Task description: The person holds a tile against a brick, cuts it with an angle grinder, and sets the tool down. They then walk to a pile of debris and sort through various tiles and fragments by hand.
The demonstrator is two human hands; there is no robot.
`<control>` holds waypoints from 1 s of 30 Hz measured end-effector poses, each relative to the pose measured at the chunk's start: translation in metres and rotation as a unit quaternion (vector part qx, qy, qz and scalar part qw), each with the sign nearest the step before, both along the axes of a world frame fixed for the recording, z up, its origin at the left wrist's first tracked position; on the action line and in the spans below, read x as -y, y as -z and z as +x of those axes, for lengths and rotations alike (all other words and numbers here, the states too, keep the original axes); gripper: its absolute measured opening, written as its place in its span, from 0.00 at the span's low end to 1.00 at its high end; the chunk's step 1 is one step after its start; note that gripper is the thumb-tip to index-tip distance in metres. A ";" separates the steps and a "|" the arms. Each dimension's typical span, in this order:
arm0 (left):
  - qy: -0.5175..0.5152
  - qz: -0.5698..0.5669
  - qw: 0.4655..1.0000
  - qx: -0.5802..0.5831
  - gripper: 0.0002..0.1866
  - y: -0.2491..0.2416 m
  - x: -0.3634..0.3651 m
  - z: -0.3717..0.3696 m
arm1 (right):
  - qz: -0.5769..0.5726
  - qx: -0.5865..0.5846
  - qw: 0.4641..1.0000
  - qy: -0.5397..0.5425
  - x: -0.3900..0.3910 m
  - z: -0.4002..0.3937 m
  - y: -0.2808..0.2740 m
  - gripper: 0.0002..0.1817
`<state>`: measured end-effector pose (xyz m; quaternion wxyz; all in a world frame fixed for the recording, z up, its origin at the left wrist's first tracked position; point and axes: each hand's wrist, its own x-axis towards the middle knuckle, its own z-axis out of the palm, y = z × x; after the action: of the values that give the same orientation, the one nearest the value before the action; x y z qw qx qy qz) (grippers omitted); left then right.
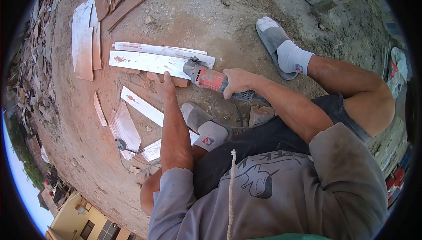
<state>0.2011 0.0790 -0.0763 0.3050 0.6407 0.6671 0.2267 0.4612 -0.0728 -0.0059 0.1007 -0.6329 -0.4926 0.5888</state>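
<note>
2 hands are apart: the right hand [237,82] is wrapped around the body of 1 red angle grinder [211,79], while the left hand [166,90] has its fingers at the near edge of 1 white tile strip [147,63]. Whether those fingers clamp the strip cannot be told. The strip lies over a brick [181,82], with the grinder head at its right end.

Hazards, as judged:
- Kickback: a disc binding in the tile could throw the grinder toward the left hand, which is bare and near the head.
- Breakage: uneven support from the brick could snap the strip or let its right end drop.
- Flying chips: the 2 open sandals [271,38] leave the feet poorly protected.

Count on the dirt ground [79,121]:
- Beside the strip's far edge: at least 1 more strip [132,46].
- Toward the upper-left edge: at least 2 white tile panels [82,42] and at least 4 brown offcuts [127,10]; overlap hides the total.
- Nearer the left forearm: 1 diagonal white strip [140,104], 1 narrow reddish sliver [100,109] and 1 pointed tile pile [126,130], layers uncountable.
</note>
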 end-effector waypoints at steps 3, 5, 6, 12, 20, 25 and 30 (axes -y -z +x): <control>-0.002 0.005 1.000 -0.001 0.39 0.000 0.001 0.002 | 0.008 0.003 1.000 -0.001 0.002 -0.002 0.004 0.43; -0.002 0.011 1.000 -0.001 0.39 -0.003 0.002 0.005 | 0.008 0.000 1.000 0.006 0.002 -0.002 0.004 0.43; 0.000 0.011 1.000 0.000 0.39 -0.006 0.002 0.006 | 0.008 0.000 1.000 0.006 0.003 -0.002 0.003 0.43; -0.012 0.010 1.000 0.000 0.38 -0.006 0.005 0.010 | 0.001 0.004 1.000 0.009 0.008 0.003 -0.003 0.43; -0.011 0.010 1.000 0.005 0.37 -0.003 0.003 0.009 | 0.004 -0.004 1.000 0.007 0.011 0.004 0.000 0.41; -0.021 -0.005 1.000 0.016 0.37 0.000 0.003 0.009 | -0.002 0.004 1.000 0.000 0.012 0.006 -0.002 0.41; -0.033 -0.011 0.999 0.018 0.37 -0.002 0.004 0.011 | 0.004 0.007 1.000 -0.004 0.014 0.006 0.000 0.41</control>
<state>0.2124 0.0746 -0.0741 0.3160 0.6106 0.6851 0.2407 0.4674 -0.0867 -0.0055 0.0977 -0.6343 -0.4983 0.5830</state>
